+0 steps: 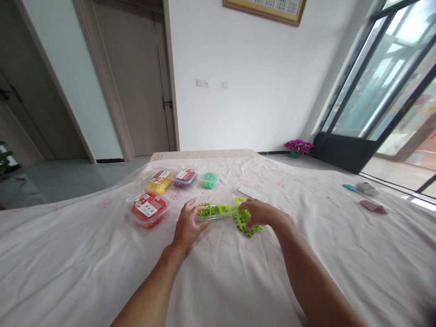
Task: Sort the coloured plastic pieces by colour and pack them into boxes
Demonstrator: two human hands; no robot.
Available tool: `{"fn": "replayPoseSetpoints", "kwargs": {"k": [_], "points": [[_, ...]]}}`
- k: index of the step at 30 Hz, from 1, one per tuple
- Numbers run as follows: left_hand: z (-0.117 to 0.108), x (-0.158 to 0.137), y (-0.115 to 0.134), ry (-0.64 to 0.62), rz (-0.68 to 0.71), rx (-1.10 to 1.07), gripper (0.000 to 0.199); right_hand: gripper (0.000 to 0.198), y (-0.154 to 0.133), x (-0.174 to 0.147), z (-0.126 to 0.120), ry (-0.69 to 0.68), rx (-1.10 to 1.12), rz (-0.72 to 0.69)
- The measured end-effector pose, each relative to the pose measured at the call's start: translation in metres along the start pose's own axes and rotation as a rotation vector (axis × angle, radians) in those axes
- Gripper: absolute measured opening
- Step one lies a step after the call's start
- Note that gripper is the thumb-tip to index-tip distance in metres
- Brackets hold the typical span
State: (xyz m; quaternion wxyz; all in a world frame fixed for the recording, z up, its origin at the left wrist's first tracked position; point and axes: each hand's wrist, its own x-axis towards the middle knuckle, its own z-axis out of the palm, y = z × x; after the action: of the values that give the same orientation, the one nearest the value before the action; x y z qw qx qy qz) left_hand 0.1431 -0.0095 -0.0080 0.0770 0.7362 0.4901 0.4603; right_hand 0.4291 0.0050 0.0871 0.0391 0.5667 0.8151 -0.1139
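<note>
A clear plastic box (220,217) lies in front of me on the cloth, with green and yellow-green plastic building pieces (213,210) inside. My left hand (189,223) grips its left end, thumb at the front and fingers over the side. To the right of the box is a heap of green lattice-like building pieces (245,225), partly covered by my right hand (255,212). The right fingers are bent and closed at the heap's edge, on green pieces near the box's right end. Exactly which pieces they hold is partly hidden.
Lidded boxes of red pieces (148,210), yellow pieces (160,180) and purple pieces (185,178) stand left and behind. An unlidded box holds mint-green pieces (209,180). A clear lid (250,192) lies behind the heap. Far right are a pink item (373,207) and a blue item (349,187).
</note>
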Motion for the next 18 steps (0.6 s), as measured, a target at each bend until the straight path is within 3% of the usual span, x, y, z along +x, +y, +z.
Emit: {"fn": "replayPoseSetpoints", "kwargs": {"k": [2, 5, 10, 13, 18], "points": [[-0.001, 0.0, 0.002, -0.009, -0.003, 0.025, 0.023, 0.072, -0.004, 0.004, 0.007, 0.004, -0.034, -0.014], [-0.003, 0.0, 0.004, -0.015, 0.001, 0.038, 0.017, 0.065, -0.004, 0.008, 0.012, 0.047, -0.069, -0.036], [-0.004, 0.001, 0.005, -0.025, 0.012, 0.039, 0.017, 0.029, 0.003, 0.004, 0.0, 0.123, -0.07, 0.055], [-0.004, 0.001, 0.006, -0.033, -0.001, 0.041, 0.016, 0.038, 0.006, 0.0, -0.007, 0.134, -0.039, 0.088], [-0.004, 0.002, 0.006, -0.008, 0.007, 0.068, 0.015, 0.06, -0.005, -0.001, 0.0, -0.005, -0.027, -0.047]]}}
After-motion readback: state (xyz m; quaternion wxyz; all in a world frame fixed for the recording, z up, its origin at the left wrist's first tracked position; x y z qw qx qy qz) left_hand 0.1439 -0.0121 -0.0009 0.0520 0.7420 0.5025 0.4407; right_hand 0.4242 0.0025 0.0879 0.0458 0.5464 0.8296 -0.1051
